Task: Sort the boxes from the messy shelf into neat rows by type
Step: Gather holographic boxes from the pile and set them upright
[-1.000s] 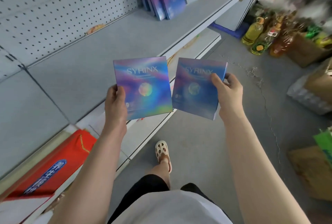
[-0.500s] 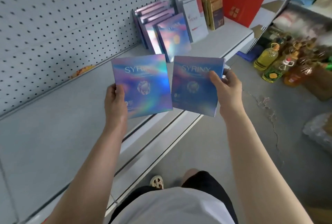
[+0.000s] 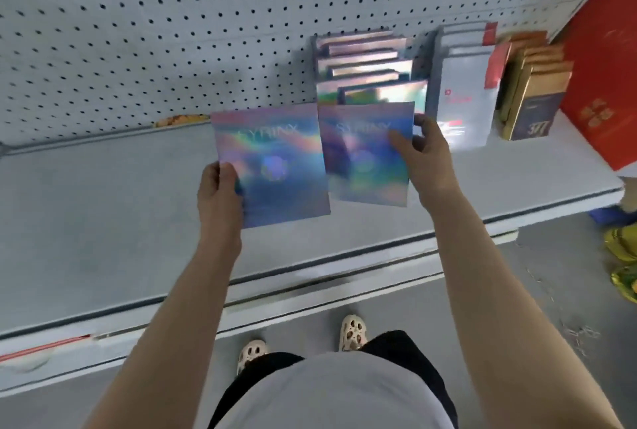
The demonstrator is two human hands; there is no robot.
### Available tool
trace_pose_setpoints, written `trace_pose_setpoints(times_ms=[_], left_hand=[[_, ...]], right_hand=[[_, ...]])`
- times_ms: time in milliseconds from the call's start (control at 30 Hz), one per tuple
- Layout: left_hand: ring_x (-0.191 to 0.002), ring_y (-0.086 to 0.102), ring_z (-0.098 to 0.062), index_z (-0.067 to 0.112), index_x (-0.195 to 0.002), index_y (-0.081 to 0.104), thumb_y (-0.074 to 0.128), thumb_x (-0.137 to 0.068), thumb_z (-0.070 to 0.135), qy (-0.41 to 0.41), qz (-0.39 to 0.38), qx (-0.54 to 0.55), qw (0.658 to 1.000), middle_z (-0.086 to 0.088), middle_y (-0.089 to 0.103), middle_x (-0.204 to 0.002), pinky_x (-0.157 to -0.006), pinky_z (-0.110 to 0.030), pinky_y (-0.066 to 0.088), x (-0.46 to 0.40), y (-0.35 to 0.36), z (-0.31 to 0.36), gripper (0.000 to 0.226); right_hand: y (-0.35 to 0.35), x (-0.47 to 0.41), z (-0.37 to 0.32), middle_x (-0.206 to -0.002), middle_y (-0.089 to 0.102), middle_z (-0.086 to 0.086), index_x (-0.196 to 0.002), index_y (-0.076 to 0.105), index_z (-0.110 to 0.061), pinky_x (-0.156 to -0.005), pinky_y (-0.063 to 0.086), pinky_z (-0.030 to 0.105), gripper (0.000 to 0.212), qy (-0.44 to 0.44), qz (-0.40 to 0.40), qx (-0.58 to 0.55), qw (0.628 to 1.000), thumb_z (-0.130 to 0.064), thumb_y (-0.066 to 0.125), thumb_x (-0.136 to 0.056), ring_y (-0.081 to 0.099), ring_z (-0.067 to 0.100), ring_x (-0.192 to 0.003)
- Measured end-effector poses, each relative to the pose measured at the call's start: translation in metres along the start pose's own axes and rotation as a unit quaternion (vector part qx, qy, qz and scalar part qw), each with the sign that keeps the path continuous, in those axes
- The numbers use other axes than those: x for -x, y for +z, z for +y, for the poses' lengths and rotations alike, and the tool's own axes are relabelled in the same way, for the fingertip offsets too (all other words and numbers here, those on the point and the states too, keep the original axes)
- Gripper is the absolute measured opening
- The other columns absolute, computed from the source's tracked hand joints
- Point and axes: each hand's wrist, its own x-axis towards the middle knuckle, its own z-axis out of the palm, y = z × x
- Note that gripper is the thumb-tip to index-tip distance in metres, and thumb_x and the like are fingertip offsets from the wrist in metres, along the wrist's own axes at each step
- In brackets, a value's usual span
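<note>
My left hand (image 3: 220,194) grips the lower left corner of a flat holographic blue-purple box (image 3: 275,160), held upright above the grey shelf (image 3: 103,215). My right hand (image 3: 418,156) pinches the right edge of a second identical holographic box (image 3: 362,160), thumb on its face. Both boxes hang side by side just in front of a row of several matching holographic boxes (image 3: 365,67) standing against the pegboard. To the right of that row stand white-and-red boxes (image 3: 465,91), then gold-and-navy boxes (image 3: 534,91).
A large red gift box (image 3: 599,84) leans at the shelf's right end. A small orange scrap (image 3: 179,119) lies at the pegboard foot. The left stretch of shelf is bare. Yellow bottles (image 3: 624,256) stand on the floor at the right. My feet are below the shelf edge.
The view swung right to face the shelf squarely. Both hands carried their boxes forward, over the shelf and close to the holographic row.
</note>
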Motion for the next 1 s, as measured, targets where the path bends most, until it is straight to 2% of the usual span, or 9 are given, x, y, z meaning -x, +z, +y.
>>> trace_pose_setpoints(times_ms=[100,167,333,467,667,767,867,933,1000], left_hand=[[-0.048,0.037,0.000,0.025,-0.071,0.047,0.045,-0.101,0.028,-0.012,0.045,0.005,0.999,0.007,0.045,-0.065,-0.043,-0.013,0.030,0.010,0.013,-0.003,0.030],[-0.049,0.038,0.000,0.025,-0.072,0.047,0.045,-0.101,0.027,-0.020,0.064,0.010,0.998,0.010,0.044,-0.063,-0.045,-0.014,0.030,0.017,0.020,-0.005,0.030],[-0.062,0.037,-0.007,0.025,-0.078,0.052,0.046,-0.100,0.032,-0.021,0.066,0.022,0.997,0.011,0.044,-0.070,-0.057,-0.023,0.030,0.021,0.030,-0.006,0.024],[-0.061,0.040,-0.005,0.024,-0.078,0.052,0.046,-0.100,0.027,0.000,0.043,0.040,0.998,0.013,0.049,-0.070,-0.051,-0.015,0.033,0.018,0.039,0.001,0.024],[-0.063,0.049,-0.001,0.026,-0.083,0.055,0.046,-0.096,0.031,0.037,-0.014,0.075,0.996,0.018,0.058,-0.073,-0.055,-0.011,0.042,0.032,0.054,0.002,0.016],[-0.070,0.055,-0.002,0.027,-0.092,0.057,0.047,-0.093,0.038,0.047,-0.047,0.064,0.996,0.015,0.063,-0.081,-0.061,-0.015,0.047,0.044,0.063,-0.001,0.015],[-0.079,0.058,-0.002,0.027,-0.102,0.056,0.044,-0.095,0.039,0.075,-0.079,0.030,0.994,0.014,0.065,-0.092,-0.069,-0.014,0.047,0.055,0.076,-0.007,0.018],[-0.080,0.055,0.002,0.026,-0.107,0.055,0.042,-0.097,0.036,0.098,-0.112,-0.001,0.989,0.019,0.063,-0.092,-0.070,-0.011,0.044,0.062,0.090,-0.010,0.019],[-0.085,0.056,0.001,0.024,-0.115,0.054,0.041,-0.099,0.031,0.109,-0.139,-0.033,0.984,0.022,0.063,-0.096,-0.075,-0.014,0.045,0.067,0.106,-0.013,0.022]], right_hand=[[-0.015,-0.035,0.003,-0.092,0.068,0.002,-0.134,0.045,-0.020,-0.070,0.056,0.022,0.059,-0.059,-0.104,0.104,0.987,-0.011,0.074,-0.084,0.065,0.007,-0.076],[-0.020,-0.053,0.003,-0.095,0.065,-0.001,-0.140,0.041,-0.024,-0.063,0.046,0.009,0.075,-0.090,-0.132,0.181,0.970,-0.015,0.081,-0.077,0.063,0.011,-0.079],[-0.017,-0.074,0.005,-0.098,0.060,-0.003,-0.137,0.040,-0.021,-0.067,0.040,0.026,0.076,-0.139,-0.091,0.258,0.952,-0.022,0.082,-0.073,0.057,0.023,-0.084],[-0.013,-0.079,0.011,-0.124,0.051,0.008,-0.133,0.045,-0.011,-0.071,0.039,0.031,0.076,-0.196,-0.056,0.308,0.929,-0.023,0.085,-0.069,0.057,0.030,-0.099],[-0.010,-0.073,0.009,-0.131,0.043,0.011,-0.142,0.035,-0.013,-0.069,0.042,0.034,0.085,-0.181,-0.017,0.319,0.930,-0.021,0.082,-0.071,0.057,0.035,-0.099],[-0.015,-0.061,0.004,-0.122,0.051,0.009,-0.130,0.050,-0.013,-0.077,0.051,0.041,0.050,-0.202,0.022,0.268,0.942,-0.020,0.070,-0.086,0.059,0.030,-0.094],[-0.020,-0.048,-0.002,-0.104,0.064,-0.006,-0.116,0.060,-0.021,-0.084,0.053,0.043,0.026,-0.159,-0.068,0.142,0.975,-0.036,0.060,-0.095,0.060,0.017,-0.089],[-0.028,-0.041,-0.003,-0.107,0.062,-0.023,-0.121,0.057,-0.034,-0.086,0.052,0.029,0.038,-0.112,-0.169,0.104,0.974,-0.046,0.070,-0.087,0.059,0.006,-0.095],[-0.038,-0.043,0.002,-0.112,0.058,-0.026,-0.122,0.053,-0.035,-0.083,0.044,0.014,0.053,-0.119,-0.197,0.149,0.962,-0.040,0.081,-0.078,0.055,-0.005,-0.098]])
